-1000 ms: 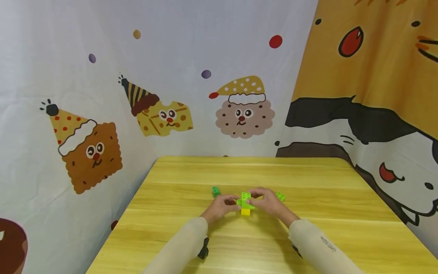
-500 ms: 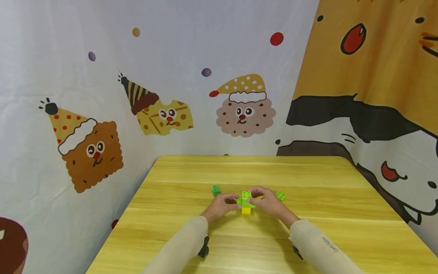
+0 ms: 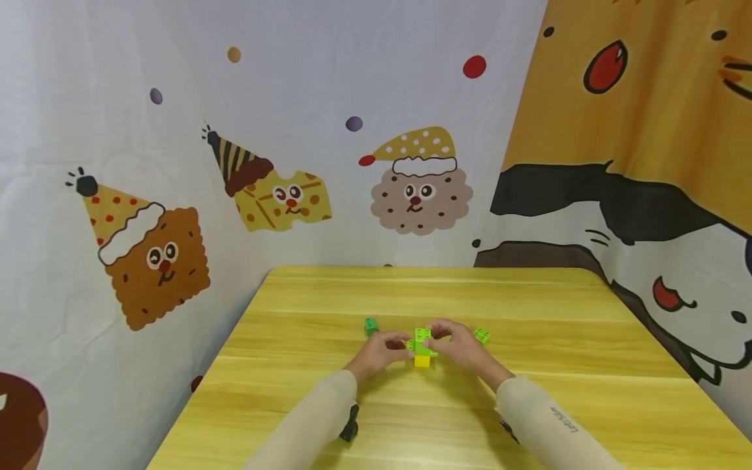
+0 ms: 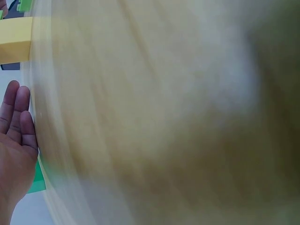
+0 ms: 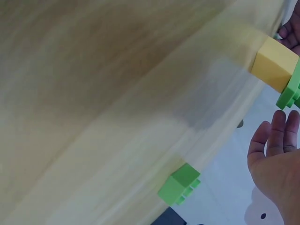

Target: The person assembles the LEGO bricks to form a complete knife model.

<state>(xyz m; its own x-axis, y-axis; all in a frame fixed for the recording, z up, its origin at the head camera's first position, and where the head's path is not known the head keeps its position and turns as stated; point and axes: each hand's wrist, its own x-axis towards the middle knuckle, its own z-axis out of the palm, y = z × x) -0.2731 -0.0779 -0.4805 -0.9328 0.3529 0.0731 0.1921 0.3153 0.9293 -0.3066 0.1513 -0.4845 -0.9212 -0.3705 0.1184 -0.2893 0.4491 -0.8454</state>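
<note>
A small stack of toy building bricks [image 3: 422, 334] stands at the middle of the wooden table [image 3: 329, 294], light green on top with a yellow brick [image 3: 422, 361] at its base. From its right side my right hand [image 3: 463, 346] pinches the upper green part between thumb and fingers. My left hand [image 3: 377, 354] pinches the green piece jutting out on the left, thumb low and index finger above. In the left wrist view, the yellow brick [image 4: 14, 40] shows beyond the trailing fingers [image 4: 22, 112]. The right wrist view has the yellow brick [image 5: 274, 63] beside a studded green piece [image 5: 291, 89].
Just behind my left hand lies a dark green brick [image 3: 371, 326]. A loose light green brick [image 3: 482, 335] sits behind and right of my right hand. Patterned cloth [image 3: 329, 98] hangs past the table's far edge.
Both hands keep the same hold on the brick stack. Only a slight shift of the head view shows.
</note>
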